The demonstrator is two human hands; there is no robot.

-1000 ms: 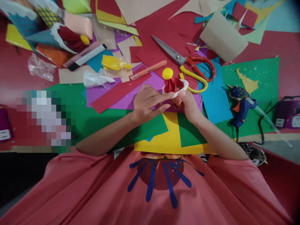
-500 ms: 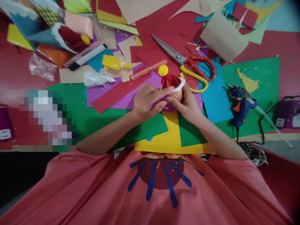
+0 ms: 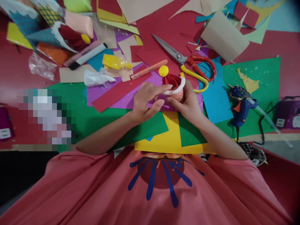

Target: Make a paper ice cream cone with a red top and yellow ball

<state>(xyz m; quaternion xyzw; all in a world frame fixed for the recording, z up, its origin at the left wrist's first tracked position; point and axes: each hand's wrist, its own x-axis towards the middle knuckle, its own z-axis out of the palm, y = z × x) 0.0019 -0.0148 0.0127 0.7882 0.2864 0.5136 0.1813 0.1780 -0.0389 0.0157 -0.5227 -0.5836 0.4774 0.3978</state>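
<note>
My right hand (image 3: 191, 104) is closed around a small orange cross-hatched paper cone (image 3: 178, 95) with a white clay-like rim (image 3: 174, 91). Folded red paper (image 3: 172, 80) fills the cone's mouth, and a yellow ball (image 3: 163, 71) sits at the far left tip of it. My left hand (image 3: 145, 103) is open, its index finger stretched out against the left part of the white rim, thumb held apart below. The cone's lower end is hidden by my right hand. Just beyond lie scissors (image 3: 197, 75) with red and yellow handles.
A blue glue gun (image 3: 242, 109) with a clear glue stick rests at right. Several decorated cones (image 3: 47, 37) lie at upper left near a marker (image 3: 87, 56), a yellow clay packet (image 3: 114, 62) and a white one (image 3: 97, 78). An orange pen (image 3: 148, 69) and coloured paper scraps cover the table.
My left index finger has pulled back slightly leftward along the white rim, and its thumb has drawn away from the cone. The cone has tilted a little, showing more rim.
</note>
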